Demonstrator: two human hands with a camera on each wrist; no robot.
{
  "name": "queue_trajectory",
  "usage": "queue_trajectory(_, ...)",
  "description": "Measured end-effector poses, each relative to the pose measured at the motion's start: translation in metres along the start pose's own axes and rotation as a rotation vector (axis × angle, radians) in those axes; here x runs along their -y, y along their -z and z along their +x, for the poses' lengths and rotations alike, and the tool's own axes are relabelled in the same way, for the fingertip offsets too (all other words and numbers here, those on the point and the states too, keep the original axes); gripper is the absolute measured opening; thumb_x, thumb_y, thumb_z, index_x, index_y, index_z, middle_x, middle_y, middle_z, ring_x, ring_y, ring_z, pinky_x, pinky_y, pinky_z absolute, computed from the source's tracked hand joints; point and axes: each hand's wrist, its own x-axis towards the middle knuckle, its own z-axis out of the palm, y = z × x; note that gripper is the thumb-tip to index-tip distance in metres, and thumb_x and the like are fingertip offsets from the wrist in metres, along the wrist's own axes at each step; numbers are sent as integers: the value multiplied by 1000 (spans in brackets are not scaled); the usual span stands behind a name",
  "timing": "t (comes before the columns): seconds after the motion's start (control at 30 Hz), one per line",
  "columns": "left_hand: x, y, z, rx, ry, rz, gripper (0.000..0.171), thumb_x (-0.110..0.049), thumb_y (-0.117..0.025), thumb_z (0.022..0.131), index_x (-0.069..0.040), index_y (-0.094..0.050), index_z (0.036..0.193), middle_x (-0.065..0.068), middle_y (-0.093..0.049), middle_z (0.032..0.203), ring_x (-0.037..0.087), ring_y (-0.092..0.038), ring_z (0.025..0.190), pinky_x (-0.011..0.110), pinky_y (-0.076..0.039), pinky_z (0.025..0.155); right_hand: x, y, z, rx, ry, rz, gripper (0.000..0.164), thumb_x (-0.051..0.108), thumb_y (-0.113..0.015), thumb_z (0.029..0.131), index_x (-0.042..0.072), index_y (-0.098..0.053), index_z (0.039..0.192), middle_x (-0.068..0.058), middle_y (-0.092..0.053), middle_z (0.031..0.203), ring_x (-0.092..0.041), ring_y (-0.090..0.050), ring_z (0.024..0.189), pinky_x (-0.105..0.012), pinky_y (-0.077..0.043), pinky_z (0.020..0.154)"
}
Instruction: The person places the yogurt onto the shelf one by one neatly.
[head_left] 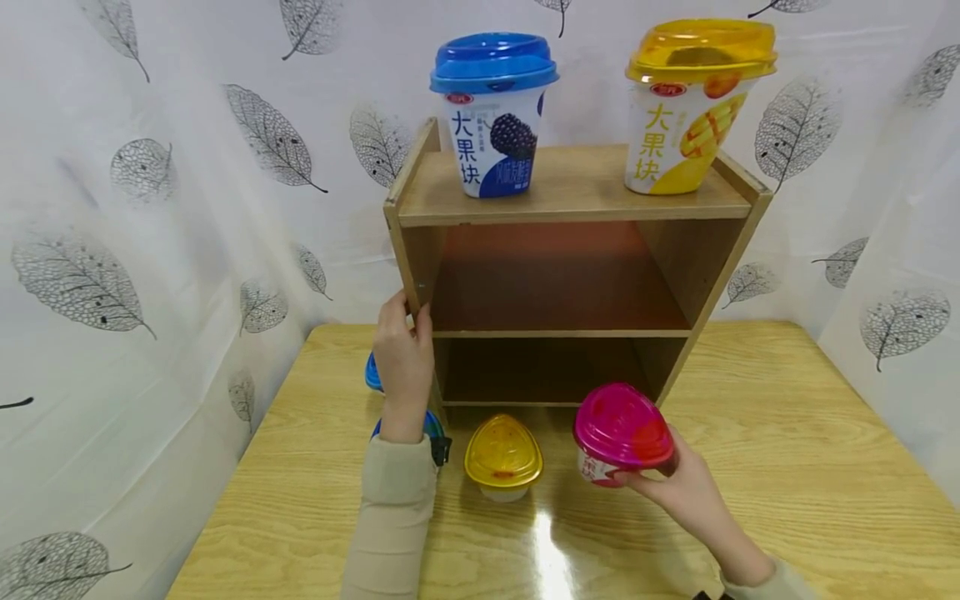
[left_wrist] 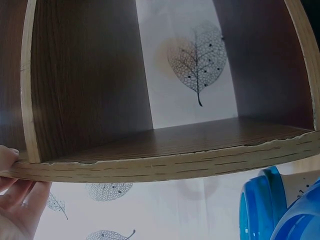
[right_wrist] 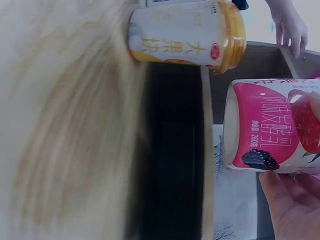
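Note:
My left hand [head_left: 405,354] grips the front edge of the side panel of a small wooden shelf [head_left: 573,210]. In the left wrist view, thumb and fingers [left_wrist: 22,200] lie on opposite sides of that panel. A yogurt cup with a pink lid [head_left: 622,427] is in my right hand [head_left: 686,483], in front of the shelf's lower right corner. The right wrist view shows the pink cup's printed side [right_wrist: 267,127] and white base, with fingers round it. A yellow-lidded yogurt cup [head_left: 503,454] stands on the table to its left.
Atop the shelf stand a blue-lidded yogurt cup [head_left: 495,117] and a yellow-lidded one [head_left: 693,108]. Two more blue lids [head_left: 372,373] show partly behind my left arm. The wooden table [head_left: 795,467] meets a leaf-patterned curtain [head_left: 172,208] at the back.

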Motion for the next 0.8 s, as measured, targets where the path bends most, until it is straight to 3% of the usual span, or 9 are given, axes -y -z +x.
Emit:
queue_trajectory(0.43, 2, 0, 0, 0, -12, 7, 22, -6, -57, 85, 8, -56, 102, 21, -58, 94, 31, -58, 83, 38, -52, 62, 26, 5, 17, 6, 77, -20, 61, 6, -78, 64, 5, -49, 118, -4, -60, 104, -4, -55, 93, -25, -48, 74)
queue_trajectory(0.8, 2, 0, 0, 3, -11, 17, 23, -6, -57, 85, 8, -55, 103, 21, -58, 95, 30, -58, 83, 37, -52, 64, 53, 5, 37, -20, 141, 16, 61, 1, -77, 63, 6, -50, 118, -3, -60, 105, -8, -57, 90, -28, -50, 68)
